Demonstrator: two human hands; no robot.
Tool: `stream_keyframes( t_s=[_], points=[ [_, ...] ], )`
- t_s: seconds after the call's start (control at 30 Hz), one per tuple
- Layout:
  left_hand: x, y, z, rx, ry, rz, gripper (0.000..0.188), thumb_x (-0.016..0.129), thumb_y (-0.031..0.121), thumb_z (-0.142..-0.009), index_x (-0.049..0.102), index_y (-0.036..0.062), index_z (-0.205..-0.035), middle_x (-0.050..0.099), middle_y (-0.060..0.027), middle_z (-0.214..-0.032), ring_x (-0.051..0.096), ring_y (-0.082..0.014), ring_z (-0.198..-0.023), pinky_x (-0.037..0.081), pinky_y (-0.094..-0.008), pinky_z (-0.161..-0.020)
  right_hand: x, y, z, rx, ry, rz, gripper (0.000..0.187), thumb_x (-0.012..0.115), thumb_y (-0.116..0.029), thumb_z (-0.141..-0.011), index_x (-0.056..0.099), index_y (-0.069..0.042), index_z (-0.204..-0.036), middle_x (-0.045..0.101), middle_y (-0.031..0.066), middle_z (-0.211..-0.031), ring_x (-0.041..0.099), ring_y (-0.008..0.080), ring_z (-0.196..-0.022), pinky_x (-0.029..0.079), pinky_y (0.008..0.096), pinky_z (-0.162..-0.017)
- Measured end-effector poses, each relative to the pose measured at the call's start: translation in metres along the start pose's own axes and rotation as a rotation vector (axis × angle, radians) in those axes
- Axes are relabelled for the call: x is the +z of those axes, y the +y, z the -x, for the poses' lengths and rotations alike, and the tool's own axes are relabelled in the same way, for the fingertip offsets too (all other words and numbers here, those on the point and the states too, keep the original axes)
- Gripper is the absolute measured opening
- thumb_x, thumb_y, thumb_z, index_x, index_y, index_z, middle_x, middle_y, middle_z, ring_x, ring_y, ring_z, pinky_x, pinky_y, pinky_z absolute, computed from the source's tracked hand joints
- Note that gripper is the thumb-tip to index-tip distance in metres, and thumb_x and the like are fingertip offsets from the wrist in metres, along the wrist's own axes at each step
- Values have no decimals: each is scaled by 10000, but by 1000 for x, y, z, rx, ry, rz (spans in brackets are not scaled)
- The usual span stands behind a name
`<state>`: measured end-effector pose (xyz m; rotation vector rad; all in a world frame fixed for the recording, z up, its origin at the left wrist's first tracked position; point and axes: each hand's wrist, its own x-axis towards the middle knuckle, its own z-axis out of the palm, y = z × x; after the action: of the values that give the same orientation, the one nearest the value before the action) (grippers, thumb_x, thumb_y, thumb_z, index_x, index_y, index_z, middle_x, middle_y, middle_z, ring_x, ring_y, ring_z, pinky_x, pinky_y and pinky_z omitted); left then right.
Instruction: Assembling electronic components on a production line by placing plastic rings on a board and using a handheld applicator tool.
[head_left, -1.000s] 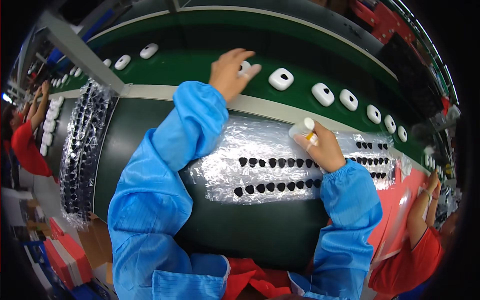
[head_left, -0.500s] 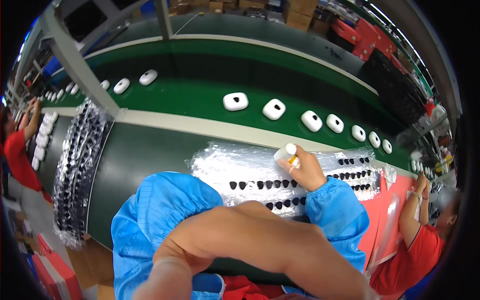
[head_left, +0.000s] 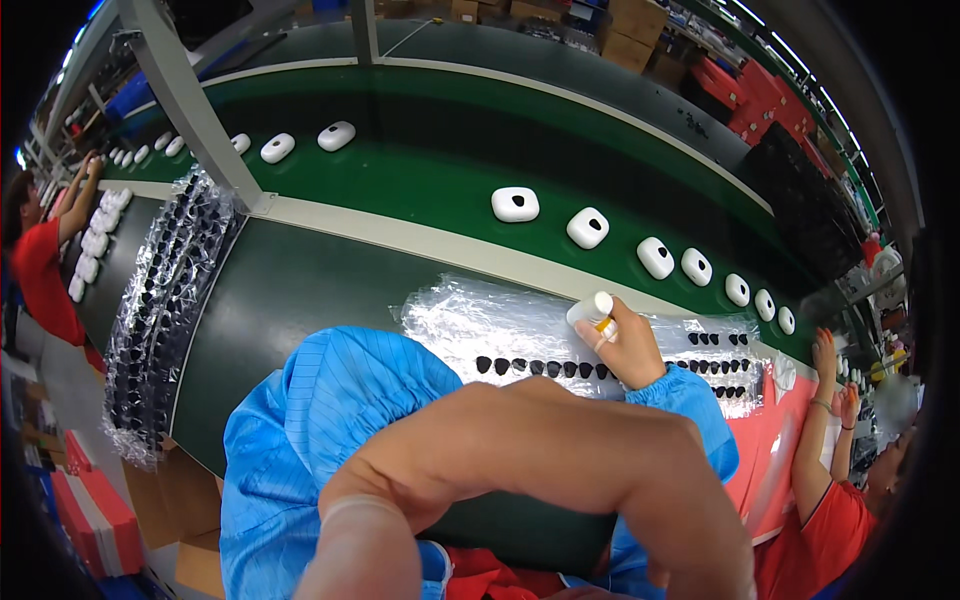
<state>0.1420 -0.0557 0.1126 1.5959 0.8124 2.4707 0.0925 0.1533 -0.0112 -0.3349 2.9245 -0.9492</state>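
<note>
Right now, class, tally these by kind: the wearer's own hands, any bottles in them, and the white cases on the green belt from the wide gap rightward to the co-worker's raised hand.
Hands (left hand, right hand): 2
Bottle: 1
White cases: 7
Total: 10

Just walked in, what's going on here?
Someone in blue sleeves has a white bottle in the right hand, above a plastic sheet bearing rows of black pieces. The left hand is close to the camera; whether it holds anything can't be seen. Beyond, white cases sit spaced along a green belt, the nearer ones showing a black spot. People in red are at both sides.
</note>
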Motion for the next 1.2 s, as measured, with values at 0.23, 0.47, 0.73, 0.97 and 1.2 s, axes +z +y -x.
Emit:
stream_keyframes(
  t_s=[0.23,0.47,0.73,0.97,1.2],
  points=[
    [-2,-4,0,-8,-9,-18,697,233,581,-850,579,-23,-823,602,-191,-871,583,-303,-786,439,-385,-718,2,0,0,-32,18,-6,411,627,-314,-750,526,20,-967,611,215,-817,602,353,-752,473,390,-674],
    [-3,-5,1,-16,-9,-40,680,239,568,-854,578,-20,-822,601,-184,-866,582,-294,-784,437,-381,-718,3,1,-1,-34,24,4,406,625,-311,-753,528,21,-965,613,213,-815,607,349,-754,478,387,-678],
    [-4,-5,1,-20,-17,-63,660,245,554,-859,575,-17,-821,600,-177,-861,580,-284,-781,436,-375,-719,2,1,-1,-50,28,15,407,623,-315,-754,528,21,-963,614,212,-812,610,347,-741,482,386,-671],
    [-6,-5,1,-25,-24,-79,643,250,541,-864,574,-13,-820,599,-170,-856,578,-275,-778,435,-371,-720,4,2,-1,-43,32,6,410,626,-309,-750,528,25,-965,613,215,-809,609,348,-738,482,384,-667],
    [-8,-5,-1,-28,-35,-92,627,256,528,-868,572,-10,-818,599,-164,-852,576,-266,-776,434,-366,-720,1,-2,0,17,-4,-1,361,637,-234,-748,526,11,-989,617,184,-857,610,312,-793,470,346,-691]
  ],
)
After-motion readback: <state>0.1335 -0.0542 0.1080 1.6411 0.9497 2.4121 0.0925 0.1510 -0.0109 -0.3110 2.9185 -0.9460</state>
